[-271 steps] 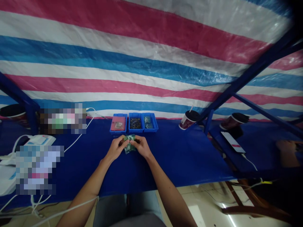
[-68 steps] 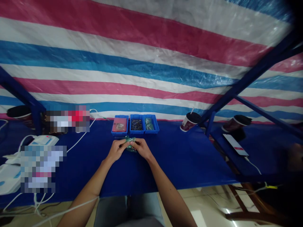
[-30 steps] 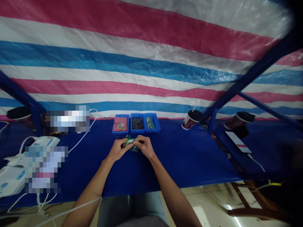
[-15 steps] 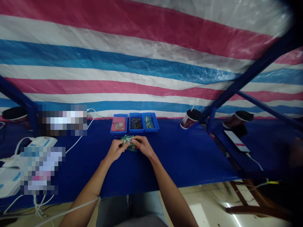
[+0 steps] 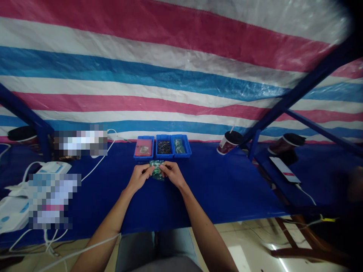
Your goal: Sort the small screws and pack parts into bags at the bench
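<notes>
Between my two hands is a small green plastic packet (image 5: 157,173), held over the blue table just in front of the bins. My left hand (image 5: 140,175) pinches its left edge, and my right hand (image 5: 172,173) pinches its right edge. What the packet contains is too small to make out. Behind it stand three blue bins side by side. The left bin (image 5: 143,158) holds a pink piece and a clear bag, the middle bin (image 5: 165,155) many small dark metal pieces, and the right bin (image 5: 183,155) a green packet.
A lidded cup (image 5: 226,145) with a straw stands at the right, near a blue frame post (image 5: 253,145). White power strips (image 5: 14,213) and cables lie at the left. Beyond the post are another cup (image 5: 283,145) and a phone (image 5: 284,170). A striped sheet (image 5: 170,88) hangs behind.
The packet was crumpled between my fingers and now looks flatter and more spread out. Both hands stay in nearly the same place, and the view has shifted slightly.
</notes>
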Demonstrator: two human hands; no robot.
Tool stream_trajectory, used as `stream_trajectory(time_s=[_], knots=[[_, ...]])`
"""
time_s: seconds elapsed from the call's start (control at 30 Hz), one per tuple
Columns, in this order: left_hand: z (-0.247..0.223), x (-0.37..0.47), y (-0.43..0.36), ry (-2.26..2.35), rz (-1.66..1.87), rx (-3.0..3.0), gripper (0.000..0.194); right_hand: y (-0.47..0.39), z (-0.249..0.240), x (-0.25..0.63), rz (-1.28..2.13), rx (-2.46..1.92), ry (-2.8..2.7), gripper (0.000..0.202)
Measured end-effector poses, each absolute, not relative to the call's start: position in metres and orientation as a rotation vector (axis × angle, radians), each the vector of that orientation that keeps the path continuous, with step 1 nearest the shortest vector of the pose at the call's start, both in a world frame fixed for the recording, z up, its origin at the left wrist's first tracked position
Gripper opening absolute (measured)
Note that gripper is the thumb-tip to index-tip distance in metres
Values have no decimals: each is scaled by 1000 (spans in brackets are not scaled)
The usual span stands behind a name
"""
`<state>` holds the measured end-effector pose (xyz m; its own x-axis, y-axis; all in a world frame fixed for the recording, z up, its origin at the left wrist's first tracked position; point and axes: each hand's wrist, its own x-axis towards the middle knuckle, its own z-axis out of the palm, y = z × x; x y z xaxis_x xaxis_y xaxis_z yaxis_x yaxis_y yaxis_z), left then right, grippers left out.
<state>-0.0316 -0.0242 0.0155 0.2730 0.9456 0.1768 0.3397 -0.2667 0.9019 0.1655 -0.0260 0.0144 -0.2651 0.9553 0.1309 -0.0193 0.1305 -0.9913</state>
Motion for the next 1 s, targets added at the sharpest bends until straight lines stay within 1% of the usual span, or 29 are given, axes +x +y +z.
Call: stream_trajectory(time_s=[0.13,0.4,0.57,0.73,0.83,1.0], knots=[[14,-32,-24,1142,1008,1758,46,-25,11,164,1345,-982,-1470,41],[12,-30,-23,1125,980,1697,44,-26,6,164,1197,-1026,-1443,41],[15,-29,-24,1121,1000,1709,42,-28,5,164,1157,-1041,-1502,48],[16,-31,-24,1107,1003,1735,42,-25,4,166,1328,-945,-1569,51],[17,-32,-24,1124,1023,1740,45,-23,7,168,1440,-902,-1566,47],[16,-31,-24,1126,1018,1693,43,-24,8,165,1467,-888,-1436,42]])
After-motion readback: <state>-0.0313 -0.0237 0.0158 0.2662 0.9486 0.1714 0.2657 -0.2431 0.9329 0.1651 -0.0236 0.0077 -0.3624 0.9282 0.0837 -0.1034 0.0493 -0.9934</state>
